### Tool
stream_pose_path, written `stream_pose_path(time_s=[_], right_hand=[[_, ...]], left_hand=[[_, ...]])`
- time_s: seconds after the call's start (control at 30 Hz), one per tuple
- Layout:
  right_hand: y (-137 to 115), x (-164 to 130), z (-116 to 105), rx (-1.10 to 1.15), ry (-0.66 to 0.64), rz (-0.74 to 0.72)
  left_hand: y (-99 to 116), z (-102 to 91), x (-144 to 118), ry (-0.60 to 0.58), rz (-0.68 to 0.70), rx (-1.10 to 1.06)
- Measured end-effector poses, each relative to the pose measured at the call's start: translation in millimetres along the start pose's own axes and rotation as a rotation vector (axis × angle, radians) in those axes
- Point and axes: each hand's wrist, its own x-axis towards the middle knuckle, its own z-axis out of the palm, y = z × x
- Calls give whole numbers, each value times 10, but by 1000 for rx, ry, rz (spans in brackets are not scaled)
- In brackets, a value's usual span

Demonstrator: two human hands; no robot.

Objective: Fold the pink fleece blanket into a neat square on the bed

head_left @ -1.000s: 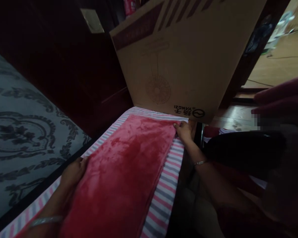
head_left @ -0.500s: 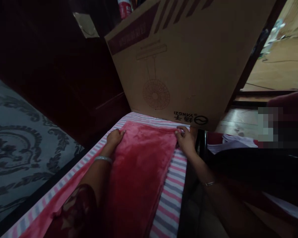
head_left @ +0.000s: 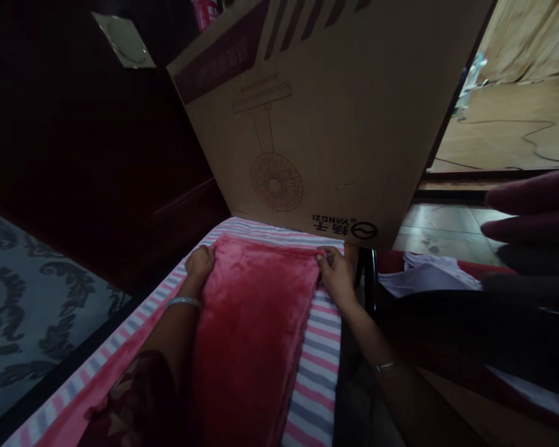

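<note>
Pinching the far-right corner of a red plush cloth (head_left: 256, 323) between thumb and fingers of the right hand (head_left: 336, 276); gripping the far-left corner in the curled left hand (head_left: 200, 262); spread lengthwise over a striped sheet (head_left: 319, 347), with a strip of stripes left showing beyond the far edge, just short of a tall cardboard box (head_left: 345, 124). To do this well, keep both corners level; draw the far edge straight, parallel to the sheet's end; pull lightly and evenly, given a soft pile likely to cling to the fabric beneath; check for ripples before letting go. Thick and napped, shading from pale pink to deep red; seemingly layered along the right-hand edge; roughly rectangular. Striped below in pink, grey and white; stiff and flat-faced behind, printed with a line drawing of a fan (head_left: 276, 182); scrolled in dark grey on a pale patterned panel (head_left: 9, 298) at left.
</note>
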Motion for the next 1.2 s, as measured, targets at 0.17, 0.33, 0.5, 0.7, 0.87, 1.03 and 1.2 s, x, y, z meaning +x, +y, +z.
stream_pose_path(time_s=[0.17,0.33,0.5,0.7,0.87,1.03,1.2], right_hand=[[6,-27,-3,-3,6,12],[-31,-66,-27,127,-50,2],[-42,-62,-33,205,-88,16],[-3,-29,-27,153,-97,16],[52,2,-2,81,-65,-2],[151,55,34,-49,-81,17],[159,159,47,-174,-113,70]], left_hand=[[145,-29,187,-39,62,-70],[259,-7,318,-1,51,-132],[280,62,343,132,3,-161],[232,202,378,44,19,-159],[209,76,239,35,83,-150],[125,-21,-552,58,473,-38],[-145,-17,-1817,-159,764,-41]])
